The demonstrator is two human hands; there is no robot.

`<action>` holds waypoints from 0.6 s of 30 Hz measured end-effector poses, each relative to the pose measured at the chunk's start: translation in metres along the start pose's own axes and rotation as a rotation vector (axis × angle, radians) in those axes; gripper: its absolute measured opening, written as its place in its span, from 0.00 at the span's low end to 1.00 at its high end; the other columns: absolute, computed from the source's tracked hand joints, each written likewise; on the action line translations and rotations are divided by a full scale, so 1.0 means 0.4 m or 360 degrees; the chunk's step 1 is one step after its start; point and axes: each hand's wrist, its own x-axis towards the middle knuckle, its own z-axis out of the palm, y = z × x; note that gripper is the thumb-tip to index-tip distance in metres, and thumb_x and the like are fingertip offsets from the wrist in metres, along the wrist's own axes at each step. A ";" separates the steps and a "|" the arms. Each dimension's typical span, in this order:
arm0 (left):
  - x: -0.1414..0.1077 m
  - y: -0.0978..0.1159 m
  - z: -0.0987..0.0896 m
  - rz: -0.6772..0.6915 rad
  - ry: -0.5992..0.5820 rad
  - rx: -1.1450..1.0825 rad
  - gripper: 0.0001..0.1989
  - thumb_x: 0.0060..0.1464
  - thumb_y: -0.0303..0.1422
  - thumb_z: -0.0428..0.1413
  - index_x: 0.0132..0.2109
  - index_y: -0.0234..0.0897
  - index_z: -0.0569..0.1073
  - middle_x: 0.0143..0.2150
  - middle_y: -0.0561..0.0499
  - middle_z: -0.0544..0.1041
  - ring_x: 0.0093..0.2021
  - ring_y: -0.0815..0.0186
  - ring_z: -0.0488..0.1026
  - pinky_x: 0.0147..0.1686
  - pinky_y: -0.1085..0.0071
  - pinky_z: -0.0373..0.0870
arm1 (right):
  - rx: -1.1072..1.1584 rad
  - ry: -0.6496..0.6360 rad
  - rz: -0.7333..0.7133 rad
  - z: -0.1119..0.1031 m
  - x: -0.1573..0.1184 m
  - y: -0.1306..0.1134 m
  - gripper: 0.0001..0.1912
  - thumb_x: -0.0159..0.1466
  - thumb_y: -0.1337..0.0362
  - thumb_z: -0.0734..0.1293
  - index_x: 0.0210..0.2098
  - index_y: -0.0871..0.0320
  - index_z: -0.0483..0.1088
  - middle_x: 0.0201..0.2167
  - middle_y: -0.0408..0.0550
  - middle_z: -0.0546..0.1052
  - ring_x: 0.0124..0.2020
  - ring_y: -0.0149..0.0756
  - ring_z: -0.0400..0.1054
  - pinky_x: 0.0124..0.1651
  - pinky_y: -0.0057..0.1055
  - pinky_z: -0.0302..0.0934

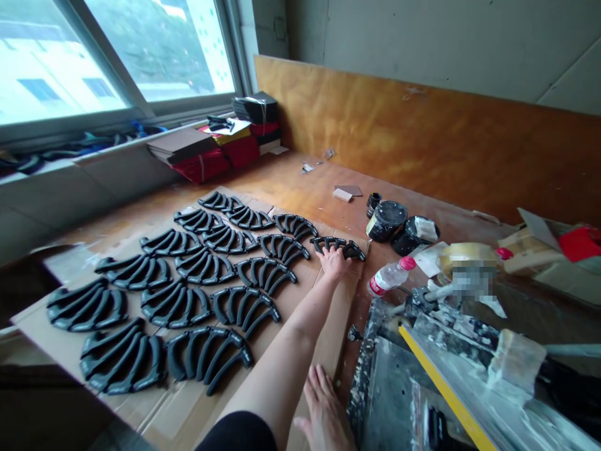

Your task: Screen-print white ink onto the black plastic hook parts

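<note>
The left hand lay flat, fingers together, on a black piece at the far end of the rows on cardboard, apparently placing it; next came release. The right hand rested open, empty, near the press.

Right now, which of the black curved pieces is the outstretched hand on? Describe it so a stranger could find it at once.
Start at the cardboard sheet on the wooden bench, covered with rows of black curved pieces. Go to its far right corner, near the black tins. The piece there lies alone at the end, under the left hand, the only one being touched.
</note>
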 end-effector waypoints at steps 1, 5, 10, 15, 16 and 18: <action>0.010 -0.006 0.013 -0.0023 0.0010 0.0002 0.21 0.53 0.44 0.56 0.50 0.37 0.76 0.56 0.39 0.72 0.61 0.41 0.59 0.61 0.37 0.46 | 0.0018 -0.0050 0.0007 -0.005 0.004 0.001 0.39 0.59 0.54 0.69 0.66 0.61 0.57 0.68 0.53 0.51 0.70 0.51 0.41 0.71 0.44 0.41; 0.029 -0.032 0.054 -0.0061 0.0115 0.0012 0.23 0.54 0.43 0.56 0.52 0.34 0.74 0.65 0.37 0.63 0.66 0.38 0.51 0.62 0.36 0.41 | 0.0052 -0.0176 0.0014 -0.011 0.020 0.009 0.41 0.57 0.56 0.71 0.66 0.61 0.56 0.68 0.55 0.51 0.70 0.52 0.40 0.71 0.45 0.40; 0.007 -0.057 0.088 0.0154 0.0213 -0.0023 0.29 0.57 0.42 0.54 0.63 0.37 0.64 0.73 0.40 0.44 0.71 0.42 0.34 0.63 0.34 0.39 | 0.0011 -0.0157 0.0032 -0.002 0.016 0.011 0.43 0.56 0.56 0.72 0.67 0.59 0.56 0.69 0.52 0.50 0.70 0.52 0.40 0.71 0.45 0.41; -0.087 -0.103 0.111 0.0352 0.0225 -0.0091 0.29 0.59 0.39 0.52 0.65 0.36 0.60 0.73 0.38 0.43 0.72 0.48 0.34 0.65 0.41 0.43 | -0.0112 -0.0023 0.0007 0.005 0.000 0.004 0.40 0.59 0.61 0.70 0.67 0.59 0.55 0.69 0.51 0.51 0.70 0.49 0.40 0.71 0.43 0.41; -0.118 -0.113 0.113 0.0371 0.0228 -0.0117 0.28 0.60 0.38 0.51 0.64 0.34 0.61 0.73 0.38 0.45 0.72 0.49 0.35 0.66 0.43 0.44 | -0.0118 0.0016 -0.0010 0.004 -0.001 0.003 0.39 0.60 0.61 0.70 0.67 0.59 0.55 0.69 0.52 0.51 0.70 0.48 0.40 0.71 0.43 0.41; -0.192 -0.131 0.110 0.0409 0.0217 -0.0187 0.25 0.61 0.37 0.49 0.62 0.31 0.63 0.71 0.36 0.49 0.72 0.53 0.38 0.67 0.50 0.46 | -0.0112 0.0072 -0.0074 -0.004 -0.001 -0.002 0.38 0.60 0.60 0.70 0.66 0.61 0.56 0.69 0.57 0.53 0.70 0.49 0.41 0.71 0.45 0.41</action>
